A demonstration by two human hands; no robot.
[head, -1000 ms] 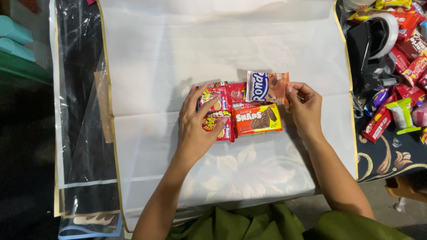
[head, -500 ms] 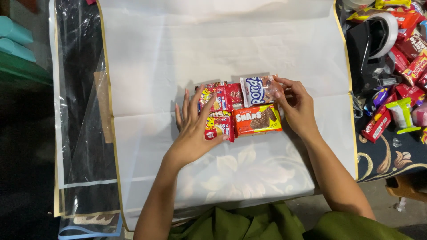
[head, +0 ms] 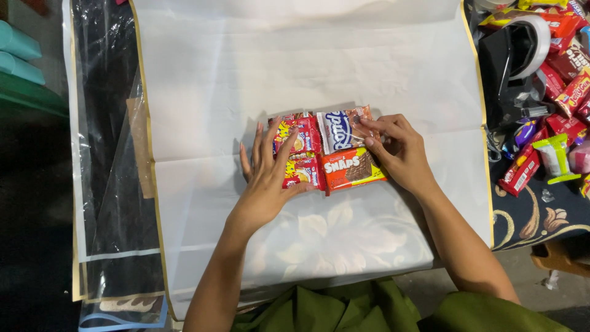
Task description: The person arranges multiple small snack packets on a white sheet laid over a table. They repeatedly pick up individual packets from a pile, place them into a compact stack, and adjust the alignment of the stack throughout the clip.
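Note:
Several snack packets lie pressed together in a small block in the middle of a white translucent wrapping sheet (head: 295, 74). Two red and yellow packets (head: 302, 138) sit at the left, a blue, white and brown packet (head: 342, 128) at the top right, and an orange-red wafer packet (head: 351, 168) below it. My left hand (head: 267, 178) lies flat against the block's left side, fingers spread over the red packets. My right hand (head: 399, 150) presses its fingertips on the right end of the blue and white packet.
A pile of more snack packets (head: 556, 80) and a black tape dispenser (head: 513, 55) with a white roll sit at the right on a dark patterned cloth. Clear gold-edged plastic sheets (head: 110, 184) lie at the left. Teal objects (head: 18, 55) rest at the far left.
The blue and white packet has been pushed left into the block by my right hand. My left hand has flattened against the left side of the packets.

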